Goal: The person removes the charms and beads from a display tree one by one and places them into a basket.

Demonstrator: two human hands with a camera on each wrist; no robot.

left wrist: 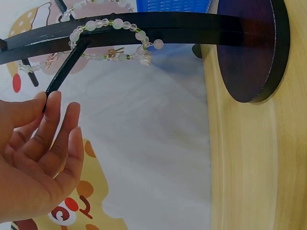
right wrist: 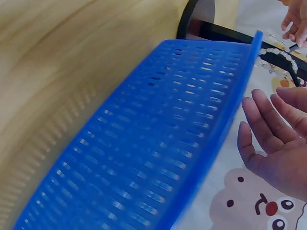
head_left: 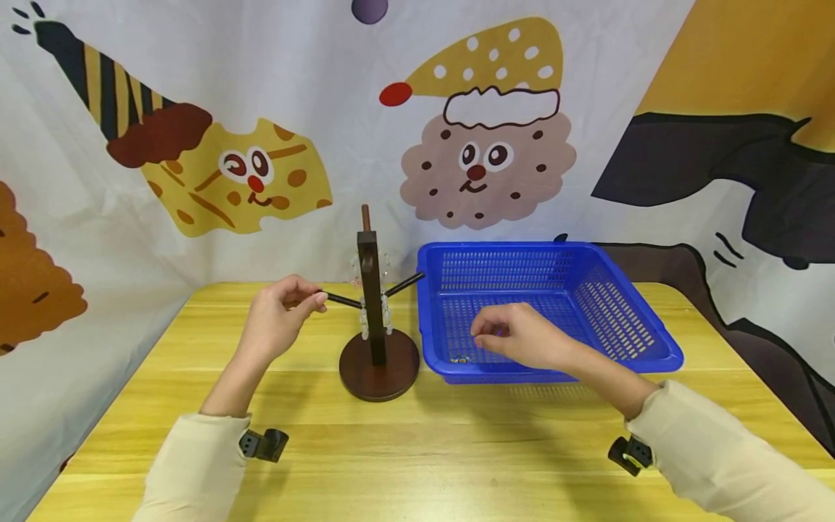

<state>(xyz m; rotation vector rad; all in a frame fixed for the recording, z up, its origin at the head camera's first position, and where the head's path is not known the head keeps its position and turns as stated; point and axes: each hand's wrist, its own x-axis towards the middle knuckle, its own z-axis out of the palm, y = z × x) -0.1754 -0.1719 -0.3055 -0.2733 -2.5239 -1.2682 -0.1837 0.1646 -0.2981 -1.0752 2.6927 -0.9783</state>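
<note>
A dark wooden display stand (head_left: 373,304) rises from a round base (head_left: 378,366), with thin black pegs branching from its post. My left hand (head_left: 282,312) pinches the tip of the left peg (left wrist: 66,67) between thumb and finger. A beaded bracelet (left wrist: 99,24) of pale pink, clear and green beads hangs on that peg near the post. On the other side, more clear beads (head_left: 386,313) hang by the right peg (head_left: 404,283). My right hand (head_left: 522,335) hovers over the blue basket (head_left: 626,304), fingers loosely bent, with nothing visible in them.
A small shiny item (head_left: 459,359) lies in the basket's near left corner. The basket stands just right of the stand on a wooden table (head_left: 417,449). Behind the table hangs a white cloth (head_left: 365,159) with cartoon prints.
</note>
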